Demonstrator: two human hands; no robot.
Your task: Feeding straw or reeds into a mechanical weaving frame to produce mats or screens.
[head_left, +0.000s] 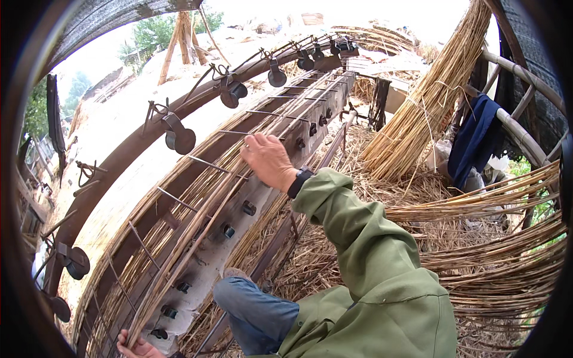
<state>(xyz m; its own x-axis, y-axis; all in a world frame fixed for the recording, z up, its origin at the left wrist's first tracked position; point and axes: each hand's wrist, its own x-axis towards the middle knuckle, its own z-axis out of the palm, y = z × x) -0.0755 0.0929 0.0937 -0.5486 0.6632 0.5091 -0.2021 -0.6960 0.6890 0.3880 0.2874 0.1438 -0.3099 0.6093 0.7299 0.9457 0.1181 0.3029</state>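
The left hand (138, 346), half cut off by the lower edge, grips a bundle of reeds (197, 221) on the frame (268, 179), while the right hand (267, 160) presses them, fingers partly curled, holding nothing.

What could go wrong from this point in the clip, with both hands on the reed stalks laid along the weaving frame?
1. The right hand presses on stalks between thin metal rods; a slip might scrape the fingers.
2. The left hand grips only the stalk ends at the picture's lower edge, so the long bundle may splay or slide off the frame.
3. Loose straw around the knee could make footing unsteady.
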